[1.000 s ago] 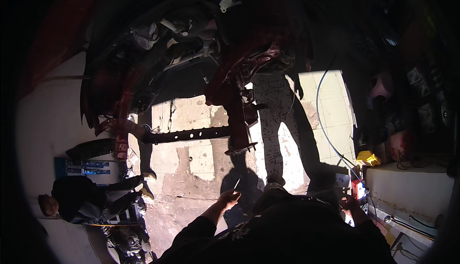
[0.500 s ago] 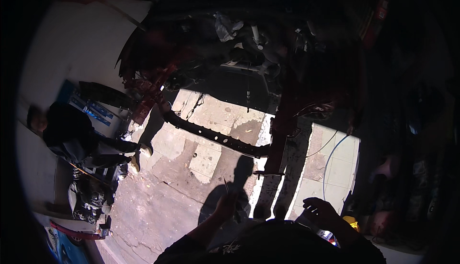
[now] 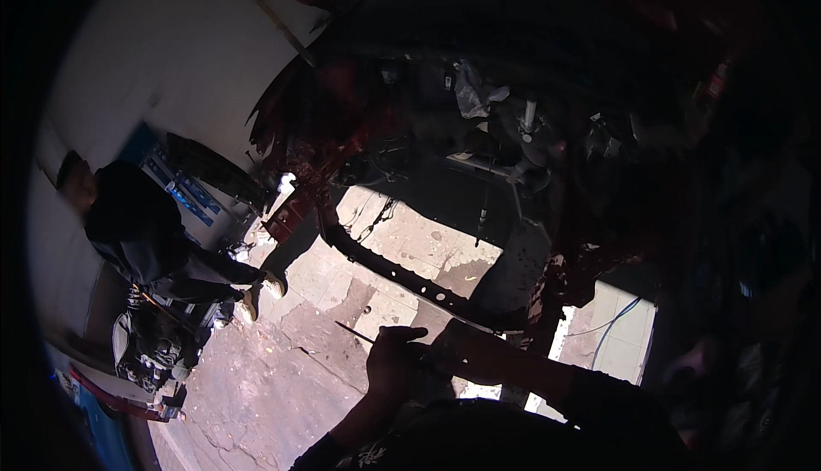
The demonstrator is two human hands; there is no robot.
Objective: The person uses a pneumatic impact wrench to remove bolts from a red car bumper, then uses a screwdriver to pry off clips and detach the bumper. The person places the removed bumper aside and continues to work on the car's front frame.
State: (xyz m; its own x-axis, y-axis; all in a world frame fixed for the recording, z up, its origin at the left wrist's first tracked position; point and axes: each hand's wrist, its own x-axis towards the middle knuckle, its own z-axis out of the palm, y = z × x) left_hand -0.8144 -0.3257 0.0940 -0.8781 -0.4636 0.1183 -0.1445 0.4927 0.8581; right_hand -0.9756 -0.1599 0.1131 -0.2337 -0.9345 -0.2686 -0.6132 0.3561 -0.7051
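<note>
My left hand (image 3: 395, 362) is closed, in deep shadow, in front of my body at the lower middle. A thin dark rod (image 3: 353, 332) sticks out of it toward the upper left; its exact kind is too dark to tell. My right hand (image 3: 462, 353) reaches across from the right, close against my left hand. Its fingers are lost in shadow, so what they do is hidden. Beyond both hands runs a dark crossbar with holes (image 3: 409, 281), part of the stripped front end of a dark red vehicle (image 3: 299, 202).
On the left a person in dark clothes (image 3: 137, 223) is beside an engine-like assembly of parts (image 3: 154, 347). Blue strips (image 3: 181, 187) lean near the wall. A chain (image 3: 376, 220) hangs behind the crossbar. A blue hose (image 3: 614, 324) lies at the right on the sunlit floor (image 3: 256, 377).
My right hand has swung in from the right side to meet my left hand. The rod now tilts toward the upper left. The view has shifted, so the vehicle sits farther right and lower.
</note>
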